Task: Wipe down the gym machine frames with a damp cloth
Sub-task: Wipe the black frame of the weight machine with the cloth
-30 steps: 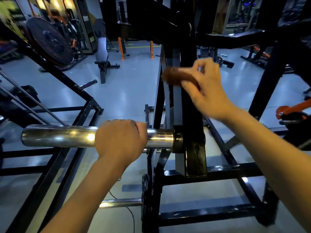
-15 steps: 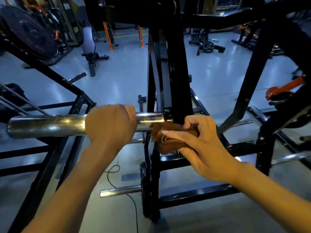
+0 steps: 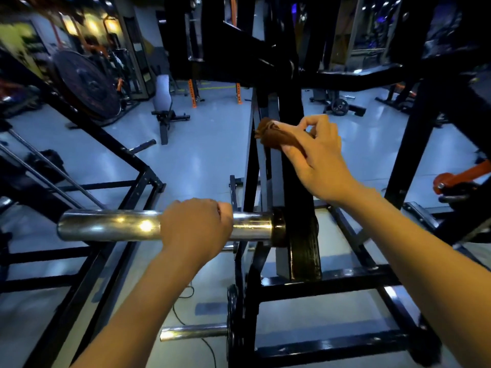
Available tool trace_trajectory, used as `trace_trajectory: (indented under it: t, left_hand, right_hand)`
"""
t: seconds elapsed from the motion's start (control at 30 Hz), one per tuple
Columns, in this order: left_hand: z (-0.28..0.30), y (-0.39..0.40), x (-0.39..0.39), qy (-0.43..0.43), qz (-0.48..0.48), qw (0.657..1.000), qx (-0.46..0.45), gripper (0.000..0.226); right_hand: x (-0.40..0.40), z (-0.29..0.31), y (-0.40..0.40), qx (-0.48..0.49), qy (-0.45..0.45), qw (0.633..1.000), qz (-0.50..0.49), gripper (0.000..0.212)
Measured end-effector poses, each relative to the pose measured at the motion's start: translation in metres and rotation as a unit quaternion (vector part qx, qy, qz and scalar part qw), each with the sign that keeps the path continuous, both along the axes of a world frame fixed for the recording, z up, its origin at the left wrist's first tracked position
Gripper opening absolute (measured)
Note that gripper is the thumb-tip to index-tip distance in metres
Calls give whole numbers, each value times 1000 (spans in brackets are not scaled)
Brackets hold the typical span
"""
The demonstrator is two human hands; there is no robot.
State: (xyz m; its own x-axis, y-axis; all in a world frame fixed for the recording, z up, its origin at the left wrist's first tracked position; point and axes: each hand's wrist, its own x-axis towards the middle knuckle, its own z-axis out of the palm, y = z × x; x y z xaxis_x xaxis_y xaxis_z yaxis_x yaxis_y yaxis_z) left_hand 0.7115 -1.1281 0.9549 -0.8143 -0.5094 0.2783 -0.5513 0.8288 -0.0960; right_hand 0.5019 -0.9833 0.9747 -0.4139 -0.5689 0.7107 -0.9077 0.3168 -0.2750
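A: Right, left hand (image 3: pixel 196 224) first. Fingers curled over the chrome weight sleeve (image 3: pixel 111 225), gripping it from above, about midway along. The sleeve sticks out sideways to the left from the black upright post (image 3: pixel 295 166) of the machine.

B: And the right hand (image 3: pixel 318 155)?

A: Higher up the same post. Fingers and thumb clamped on a bunched brown cloth (image 3: pixel 276 135), which is pressed against the post's near face, well above the sleeve's collar (image 3: pixel 278 227). One folded end of the cloth pokes out past the post's left edge.

B: Whether the cloth is damp?

A: Cannot tell from this view. Light is dim and the edges of the view are blurred.

B: Frame below?

A: Black base rails (image 3: pixel 326 286) cross under the post. A second, shorter chrome peg (image 3: pixel 194 334) juts left low down, just beside a dark plate (image 3: pixel 233 328) standing on edge. A thin cable (image 3: pixel 183 317) loops on the grey floor (image 3: pixel 202 155) near it.

B: Surroundings?

A: Another black frame (image 3: pixel 117 152) slants along the left side, carrying a large weight plate (image 3: pixel 87 86) up high. An incline bench (image 3: pixel 164 102) stands further back on the floor. An orange lever (image 3: pixel 462 176) shows at the right edge.
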Motion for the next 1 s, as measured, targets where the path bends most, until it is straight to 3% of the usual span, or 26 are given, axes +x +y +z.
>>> trace_trajectory:
  t: [0.13,0.27,0.33,0.43,0.57,0.67,0.83,0.9,1.0]
  left_hand:
    - [13,-5,-6,61,11,989,132,39]
    - [36,-20,-15,171,-47,961,212,33]
    - [49,-24,-27,244,-103,915,304,28]
    - [71,-20,-52,314,-141,813,470,22]
    - [97,-16,-72,335,-176,691,615,24]
    - [110,-22,-76,339,-208,636,662,23]
    - [128,-56,-87,347,-204,614,679,39]
    - [136,-73,-93,330,-208,639,663,36]
    - [147,-88,-109,294,-251,673,631,24]
  right_hand:
    - [-10,22,-20,5,-8,998,-62,51]
    - [-9,38,-29,-10,-59,996,-73,44]
    - [-4,46,-30,-50,-144,988,-25,34]
    - [12,62,-33,-83,-200,976,28,16]
    - [31,77,-42,-146,-288,945,62,19]
    - [38,82,-53,-135,-279,948,78,21]
    - [48,89,-68,-96,-106,987,67,16]
    - [43,89,-77,-106,-116,987,46,11]
    - [37,90,-85,-94,-212,971,52,49]
